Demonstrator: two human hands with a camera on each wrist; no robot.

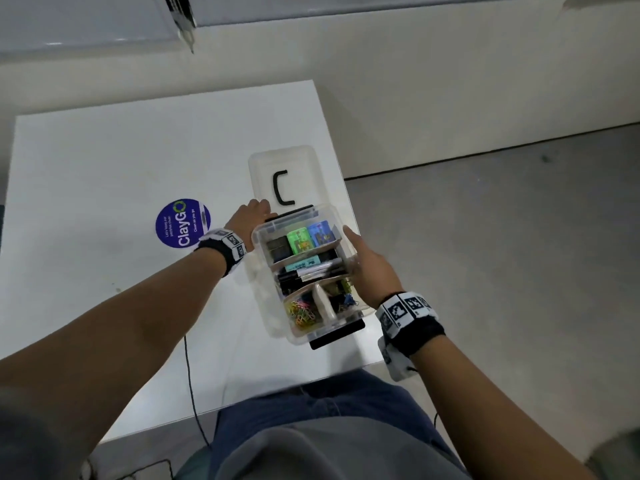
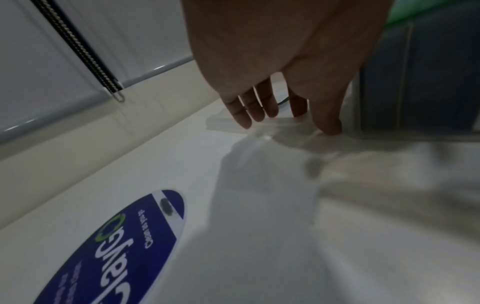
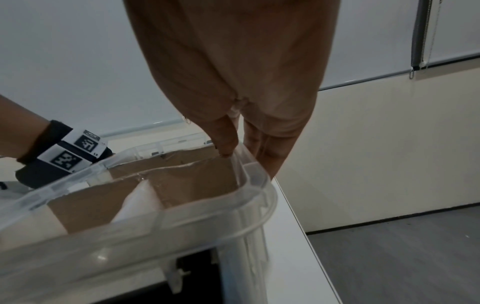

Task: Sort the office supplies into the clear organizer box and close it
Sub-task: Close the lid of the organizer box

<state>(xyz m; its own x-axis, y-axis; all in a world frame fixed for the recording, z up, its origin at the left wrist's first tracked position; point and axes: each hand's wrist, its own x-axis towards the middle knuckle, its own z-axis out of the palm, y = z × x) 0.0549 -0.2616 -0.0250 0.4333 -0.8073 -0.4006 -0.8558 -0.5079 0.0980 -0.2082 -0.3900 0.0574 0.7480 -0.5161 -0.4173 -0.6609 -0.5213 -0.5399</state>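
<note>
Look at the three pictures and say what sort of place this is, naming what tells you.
Probably an office or a workroom. A plain white table carries a round "ClayGo, clean as you go" sticker, roller blinds with a bead chain cover the window, and the floor is bare grey.

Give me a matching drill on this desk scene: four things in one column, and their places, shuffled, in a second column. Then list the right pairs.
Things:
1. clear lid
2. coloured paper clips
3. round blue sticker
4. right hand

Places:
A. on the table left of the organizer box
B. flat on the table beyond the box
C. on the box's right wall
D. in the box's nearest left compartment

Pairs: 1-B, 2-D, 3-A, 4-C
</note>
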